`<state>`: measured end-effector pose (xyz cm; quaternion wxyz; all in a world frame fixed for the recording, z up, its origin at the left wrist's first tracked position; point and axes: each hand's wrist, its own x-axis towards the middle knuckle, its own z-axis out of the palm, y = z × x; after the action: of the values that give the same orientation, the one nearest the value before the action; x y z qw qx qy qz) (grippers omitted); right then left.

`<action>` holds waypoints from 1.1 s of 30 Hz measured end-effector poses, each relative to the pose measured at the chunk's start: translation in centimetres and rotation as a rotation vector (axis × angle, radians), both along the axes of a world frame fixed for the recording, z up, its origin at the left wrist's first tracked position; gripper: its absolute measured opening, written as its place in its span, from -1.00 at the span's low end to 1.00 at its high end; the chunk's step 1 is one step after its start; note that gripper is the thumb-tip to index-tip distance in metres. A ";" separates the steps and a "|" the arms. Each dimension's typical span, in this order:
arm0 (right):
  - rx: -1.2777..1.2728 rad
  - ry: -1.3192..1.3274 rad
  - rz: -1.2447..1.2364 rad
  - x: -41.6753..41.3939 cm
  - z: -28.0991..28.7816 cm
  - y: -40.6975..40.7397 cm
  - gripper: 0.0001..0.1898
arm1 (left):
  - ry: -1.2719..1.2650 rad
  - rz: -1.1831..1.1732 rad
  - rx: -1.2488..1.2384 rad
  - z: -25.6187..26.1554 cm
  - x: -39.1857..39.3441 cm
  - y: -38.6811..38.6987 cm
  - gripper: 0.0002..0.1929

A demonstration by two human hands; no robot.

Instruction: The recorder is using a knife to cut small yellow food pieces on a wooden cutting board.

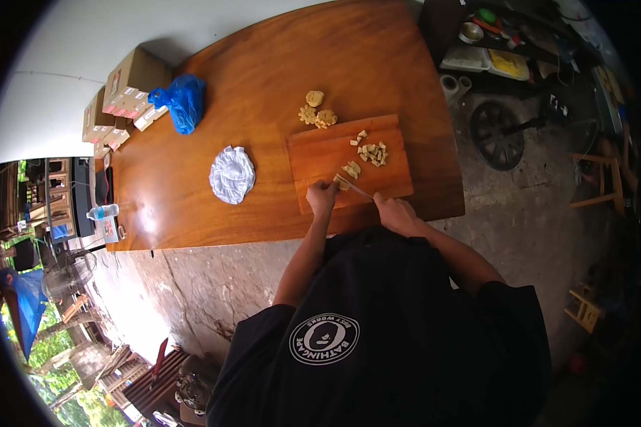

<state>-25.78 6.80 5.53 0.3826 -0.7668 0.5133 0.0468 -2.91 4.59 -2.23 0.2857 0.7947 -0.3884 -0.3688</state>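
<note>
A knife [356, 187] is gripped in my right hand [398, 214], its blade slanting up and left over a wooden cutting board [320, 155]. The blade lies at a yellowish food piece [343, 183], which the fingers of my left hand [323, 196] pinch at its left side. Whether the blade is in the piece or just against it, I cannot tell. Another partly cut food piece [351, 170] sits just beyond. Farther up the board are a heap of small cut chunks [373, 153] and a few loose chunks [359, 137]. Beyond the board lie three rounded, knobbly food pieces [317, 110].
The board rests on a large wooden table [267, 80]. On its left side are a white gathered cloth cap [233, 175], a blue plastic bag [186, 104], stacked cardboard boxes [131, 80] and a plastic bottle [103, 212]. A pedestal fan base [497, 136] stands on the floor at right.
</note>
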 end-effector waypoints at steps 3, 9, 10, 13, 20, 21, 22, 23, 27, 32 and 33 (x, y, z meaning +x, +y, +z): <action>0.019 0.011 0.006 0.2 0.5 -0.3 -0.78 | 0.015 0.040 0.008 0.3 -0.2 0.1 -0.74; 0.035 0.038 0.002 1.3 1.0 -0.5 -0.85 | -0.023 0.026 0.004 1.0 -0.6 0.0 -0.73; 0.027 0.050 0.010 1.6 0.7 -0.6 -0.86 | -0.010 0.021 -0.010 1.0 -0.5 0.0 -0.73; 0.033 0.052 -0.010 3.0 -0.3 -1.4 -0.87 | -0.035 -0.002 -0.026 0.8 -0.5 0.0 -0.73; -0.016 0.057 0.018 3.6 -3.0 -2.0 -0.84 | -0.017 0.013 -0.071 0.3 -0.3 0.3 -0.71; -0.007 0.054 0.007 2.4 -3.0 -1.1 -0.82 | -0.019 0.022 -0.080 0.0 -0.1 0.4 -0.71; 0.001 0.051 -0.004 1.6 -3.1 -0.6 -0.80 | -0.007 0.026 -0.074 -0.3 0.2 0.4 -0.70; -0.004 0.053 -0.001 0.8 -3.3 -0.2 -0.80 | 0.008 0.024 -0.064 -0.3 0.0 0.4 -0.70; 0.047 0.027 -0.033 -0.2 -3.2 -0.1 -0.81 | 0.024 -0.001 -0.039 -0.5 0.0 0.2 -0.73; 0.058 -0.169 -0.096 0.6 -4.7 -1.0 -0.87 | 0.219 0.135 -0.066 -0.4 -0.2 0.3 -0.79; 0.044 -0.114 -0.131 0.6 -4.3 -0.9 -0.88 | 0.217 0.129 -0.067 -0.5 -0.2 0.2 -0.79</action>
<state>-25.15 5.88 1.26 0.4304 -0.7244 0.5384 -0.0109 -3.14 4.80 -2.70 0.3757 0.7634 -0.3156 -0.4202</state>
